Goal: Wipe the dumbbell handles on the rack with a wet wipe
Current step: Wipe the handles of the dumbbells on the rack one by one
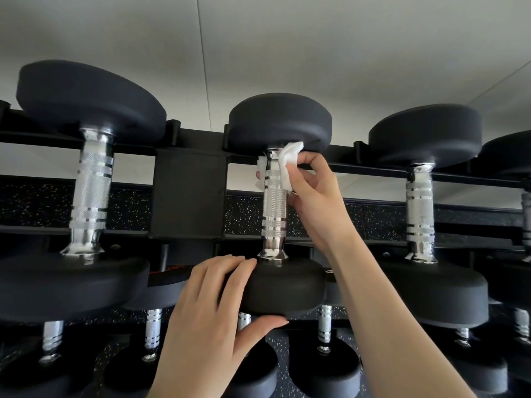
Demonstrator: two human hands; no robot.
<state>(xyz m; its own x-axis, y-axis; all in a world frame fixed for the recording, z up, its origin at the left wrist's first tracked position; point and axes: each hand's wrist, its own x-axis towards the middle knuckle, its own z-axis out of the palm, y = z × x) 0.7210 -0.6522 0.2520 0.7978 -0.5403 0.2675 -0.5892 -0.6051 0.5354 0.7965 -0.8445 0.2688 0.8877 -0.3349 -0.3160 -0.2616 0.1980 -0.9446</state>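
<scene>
Fingers (308, 163), right, pinch wipe (289, 163) on handle (274, 208); left hand (207, 305) grips dumbbell (290, 285)

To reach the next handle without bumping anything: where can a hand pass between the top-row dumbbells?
Free: between the left handle and the middle handle, in front of the rack post. Crowded: right of the middle handle, where the right hand holds the wipe.

right hand (311, 193) wiping handle (274, 208), wipe (288, 165)

A white wall (258, 38) with thin seams stands behind black, white-speckled flooring (244, 216).
</scene>
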